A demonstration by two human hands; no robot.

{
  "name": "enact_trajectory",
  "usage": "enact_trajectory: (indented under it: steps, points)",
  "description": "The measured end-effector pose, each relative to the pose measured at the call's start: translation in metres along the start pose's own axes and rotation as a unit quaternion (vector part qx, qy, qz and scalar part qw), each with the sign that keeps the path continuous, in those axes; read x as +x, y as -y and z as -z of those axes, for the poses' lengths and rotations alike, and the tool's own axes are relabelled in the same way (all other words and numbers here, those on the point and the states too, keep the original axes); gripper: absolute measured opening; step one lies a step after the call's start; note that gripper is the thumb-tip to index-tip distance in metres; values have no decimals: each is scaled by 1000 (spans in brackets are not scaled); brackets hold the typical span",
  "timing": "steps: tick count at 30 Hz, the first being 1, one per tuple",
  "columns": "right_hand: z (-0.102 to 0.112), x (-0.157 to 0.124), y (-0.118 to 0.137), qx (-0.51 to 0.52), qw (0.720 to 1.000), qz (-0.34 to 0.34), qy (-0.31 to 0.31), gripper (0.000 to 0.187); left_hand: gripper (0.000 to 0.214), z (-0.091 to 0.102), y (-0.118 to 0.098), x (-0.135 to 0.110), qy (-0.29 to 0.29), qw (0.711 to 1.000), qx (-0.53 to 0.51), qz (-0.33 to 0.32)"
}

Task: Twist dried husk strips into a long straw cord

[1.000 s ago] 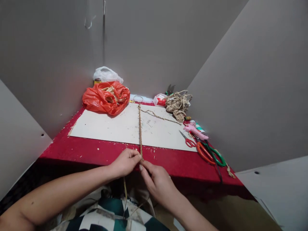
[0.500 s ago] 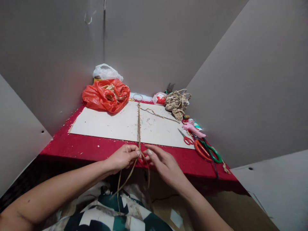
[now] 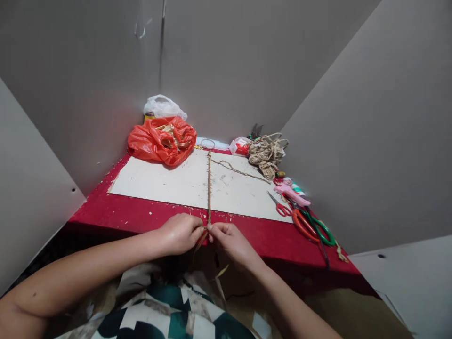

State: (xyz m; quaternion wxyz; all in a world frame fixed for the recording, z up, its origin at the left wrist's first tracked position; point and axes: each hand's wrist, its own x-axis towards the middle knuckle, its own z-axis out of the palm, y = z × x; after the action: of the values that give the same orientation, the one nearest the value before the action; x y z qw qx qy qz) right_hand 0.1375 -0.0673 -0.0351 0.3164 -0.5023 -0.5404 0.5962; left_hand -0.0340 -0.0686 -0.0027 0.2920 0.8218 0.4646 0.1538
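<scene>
A long braided cord [image 3: 209, 183] lies straight down the middle of a white board [image 3: 169, 181] on a red table [image 3: 141, 214]. Its near end reaches the table's front edge. There my left hand [image 3: 180, 233] and my right hand [image 3: 231, 240] pinch the cord's end from either side, fingers closed on it. Loose straw strands [image 3: 221, 273] hang from the end down over my lap.
An orange plastic bag [image 3: 162, 140] with straw and a white bag [image 3: 164, 107] sit at the back left. A tangle of cord [image 3: 266, 151] lies at the back right. Small red scissors [image 3: 280, 205], a pink glue gun [image 3: 291, 193] and orange and green scissors [image 3: 312, 226] line the right edge. Grey panels enclose the table.
My right hand, which had opened and spread its fingers half a second ago, has closed again on the cord's end. The hanging strands have been drawn in closer.
</scene>
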Motion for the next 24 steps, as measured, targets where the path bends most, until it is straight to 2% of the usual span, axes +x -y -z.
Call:
enact_trajectory:
  steps: [2, 4, 7, 9, 11, 13, 15, 16, 17, 20, 22, 24]
  points:
    - [-6, -1, -3, 45, 999, 6, -14, 41, 35, -2, -8, -7, 0, 998, 64, -2]
    - [-12, -4, -3, 97, 995, -17, -23, 40, 33, -9, -17, -13, 13, 991, 134, 3]
    - [-17, -10, 1, 139, 987, -79, -21, 36, 36, -20, -26, -24, 68, 973, 220, -19]
    - [-17, -14, 4, 155, 984, -93, -11, 33, 34, -21, -28, -32, 104, 968, 224, -44]
    - [-16, -17, 5, 175, 980, -91, -1, 32, 27, -14, -27, -37, 90, 980, 171, -47]
    - [-14, -18, 5, 193, 977, -89, 8, 32, 34, -4, -24, -36, -3, 995, 94, -30]
    - [-13, -18, 4, 201, 976, -86, 18, 33, 32, 3, -18, -28, -107, 994, 15, -12]
    - [-13, -18, 4, 202, 976, -83, 23, 33, 30, 4, -15, -22, -129, 991, -32, -5]
    - [-13, -17, 5, 202, 976, -79, 29, 34, 28, 3, -12, -14, -122, 989, -89, 5]
    - [-12, -17, 6, 193, 978, -69, 45, 36, 28, -8, -3, 6, 0, 964, -261, 53]
    - [-10, -17, 7, 172, 982, -64, 53, 35, 30, -16, 2, 14, 39, 953, -292, 72]
    - [-6, -18, 7, 129, 989, -46, 54, 33, 32, -19, 6, 18, 39, 957, -278, 65]
